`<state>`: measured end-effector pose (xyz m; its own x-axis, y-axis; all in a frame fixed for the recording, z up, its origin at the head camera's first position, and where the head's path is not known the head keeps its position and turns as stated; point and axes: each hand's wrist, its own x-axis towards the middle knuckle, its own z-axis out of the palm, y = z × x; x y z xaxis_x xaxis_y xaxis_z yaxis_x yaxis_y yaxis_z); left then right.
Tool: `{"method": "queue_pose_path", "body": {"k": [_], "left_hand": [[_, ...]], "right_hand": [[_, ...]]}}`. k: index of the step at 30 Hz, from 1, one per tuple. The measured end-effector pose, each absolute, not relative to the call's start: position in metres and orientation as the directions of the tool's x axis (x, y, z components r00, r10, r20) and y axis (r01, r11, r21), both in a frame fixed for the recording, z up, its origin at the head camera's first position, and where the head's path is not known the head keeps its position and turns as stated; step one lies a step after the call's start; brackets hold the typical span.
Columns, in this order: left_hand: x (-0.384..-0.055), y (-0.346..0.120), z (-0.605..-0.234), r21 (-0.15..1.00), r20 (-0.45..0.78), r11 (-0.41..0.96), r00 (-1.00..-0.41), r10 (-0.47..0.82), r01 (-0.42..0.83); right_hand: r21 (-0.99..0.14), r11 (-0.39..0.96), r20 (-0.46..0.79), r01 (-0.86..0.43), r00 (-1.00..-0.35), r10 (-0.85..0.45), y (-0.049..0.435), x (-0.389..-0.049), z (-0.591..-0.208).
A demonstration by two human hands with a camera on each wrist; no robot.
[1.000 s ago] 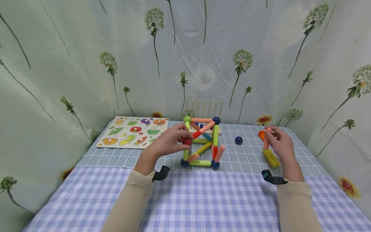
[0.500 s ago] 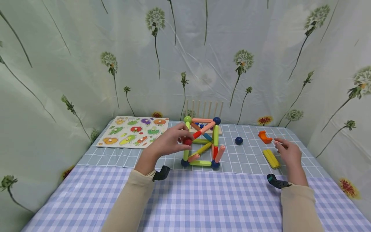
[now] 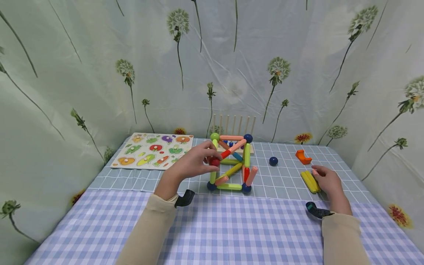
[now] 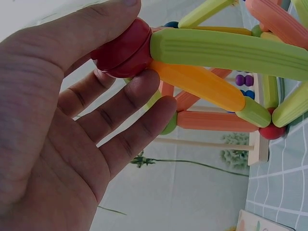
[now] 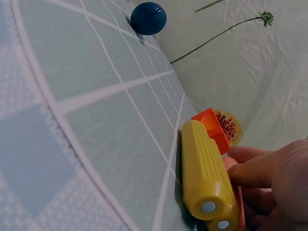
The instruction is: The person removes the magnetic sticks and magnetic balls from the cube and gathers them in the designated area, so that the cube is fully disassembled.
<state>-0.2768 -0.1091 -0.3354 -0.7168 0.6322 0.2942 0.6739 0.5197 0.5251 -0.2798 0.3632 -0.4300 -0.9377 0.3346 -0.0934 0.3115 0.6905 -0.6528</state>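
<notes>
My left hand [image 3: 197,160] pinches a red ball [image 4: 122,50] between thumb and fingers, at a corner of a frame built from magnetic sticks and balls. A light green stick [image 4: 226,50] and an orange one [image 4: 199,85] run from that ball in the left wrist view. Over on the right, my right hand [image 3: 329,180] grips a pink magnetic stick [image 5: 230,163], mostly hidden by the fingers. It lies alongside two yellow magnetic sticks [image 5: 197,168], whose silver end magnets face the right wrist camera.
A dark blue ball [image 3: 273,161] sits between the frame and my right hand. Behind the yellow sticks is an orange curved piece [image 3: 303,157]. A vegetable puzzle board [image 3: 152,151] lies at the back left, and a wooden peg rack [image 3: 252,151] stands behind the frame.
My right hand has carried the pink stick from in front of the orange piece, rightward and down to beside the yellow sticks. The left hand stays on the red ball.
</notes>
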Motion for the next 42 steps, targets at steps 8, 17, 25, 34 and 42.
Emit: {"method": "queue_pose_path", "body": {"k": [8,17,25,34,42], "left_hand": [[-0.276,-0.108,-0.335,0.523,0.287,0.527,-0.720,0.632,0.670],[-0.277,-0.108,-0.334,0.523,0.293,0.520,-0.716,0.634,0.675],[-0.277,-0.108,-0.335,0.506,0.293,0.534,-0.717,0.632,0.677],[-0.276,-0.109,-0.336,0.519,0.282,0.532,-0.721,0.633,0.669],[-0.276,-0.108,-0.335,0.523,0.274,0.538,-0.728,0.628,0.661]], "right_hand": [[-0.668,0.680,-0.091,0.303,-0.940,0.330,0.357,-0.280,-0.427],[-0.737,0.615,-0.014,0.280,-0.916,0.400,0.343,-0.283,-0.410],[-0.747,0.663,0.171,0.059,-0.946,0.277,0.317,-0.277,-0.385],[-0.681,0.700,0.233,-0.215,-0.970,-0.072,0.270,-0.276,-0.362],[-0.669,0.673,0.125,-0.315,-0.941,-0.315,0.234,-0.271,-0.354]]}}
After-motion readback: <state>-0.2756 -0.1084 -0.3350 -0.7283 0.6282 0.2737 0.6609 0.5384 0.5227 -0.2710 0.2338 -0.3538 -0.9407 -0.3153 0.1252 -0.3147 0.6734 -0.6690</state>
